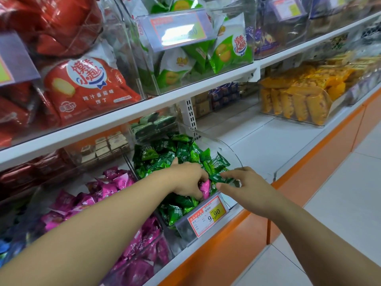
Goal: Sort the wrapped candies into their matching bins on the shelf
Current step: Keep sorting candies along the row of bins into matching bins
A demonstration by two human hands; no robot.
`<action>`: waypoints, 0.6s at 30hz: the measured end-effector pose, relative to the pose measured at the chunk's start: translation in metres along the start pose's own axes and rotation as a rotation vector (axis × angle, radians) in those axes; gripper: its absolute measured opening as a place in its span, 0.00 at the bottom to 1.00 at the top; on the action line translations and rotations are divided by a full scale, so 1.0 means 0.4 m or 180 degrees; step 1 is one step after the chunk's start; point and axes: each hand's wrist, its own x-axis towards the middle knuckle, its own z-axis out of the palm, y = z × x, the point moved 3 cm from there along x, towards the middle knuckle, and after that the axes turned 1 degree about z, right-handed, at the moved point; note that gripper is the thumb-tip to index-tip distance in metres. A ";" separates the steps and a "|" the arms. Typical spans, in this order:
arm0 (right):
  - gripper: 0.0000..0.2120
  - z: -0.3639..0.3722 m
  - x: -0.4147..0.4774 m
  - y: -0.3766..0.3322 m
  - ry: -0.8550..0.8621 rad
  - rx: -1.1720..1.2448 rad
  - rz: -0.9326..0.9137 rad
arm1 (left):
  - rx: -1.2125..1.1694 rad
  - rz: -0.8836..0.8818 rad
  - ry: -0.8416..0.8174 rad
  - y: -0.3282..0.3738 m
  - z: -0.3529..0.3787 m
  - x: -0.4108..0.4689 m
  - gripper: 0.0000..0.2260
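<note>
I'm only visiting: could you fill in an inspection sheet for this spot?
Surface: white shelf, partly bare to the right of the green bin.
Job's things: one pink candy lies in the green bin among the green candies; the pink bin beside it holds pink candies.
Clutter: price tag on the front of the green bin.
Hands: the left hand grips the pink candy; the right hand pinches a green candy.
Cables: nothing seen.
Surroundings: red bags and green bags on the shelf above, yellow snacks further right, tiled floor.
</note>
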 end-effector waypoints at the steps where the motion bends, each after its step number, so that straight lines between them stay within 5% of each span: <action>1: 0.22 0.000 0.001 0.000 0.0005 0.0000 0.0009 | -0.0135 0.0075 0.0148 -0.011 -0.003 -0.011 0.14; 9: 0.21 0.011 -0.018 -0.019 0.0315 -0.0110 0.0167 | -0.2116 0.0559 0.1960 -0.069 -0.077 -0.211 0.05; 13: 0.19 0.005 -0.034 -0.046 0.0993 -0.0441 0.0035 | -0.1842 0.0062 0.2435 -0.135 -0.042 -0.306 0.08; 15: 0.17 0.007 -0.042 -0.065 0.1299 -0.0607 -0.0156 | -0.1486 -0.0323 0.2553 -0.174 -0.015 -0.350 0.17; 18: 0.14 0.018 -0.044 -0.084 0.1340 -0.0681 -0.0362 | -0.0791 -0.0985 0.2297 -0.239 0.037 -0.403 0.26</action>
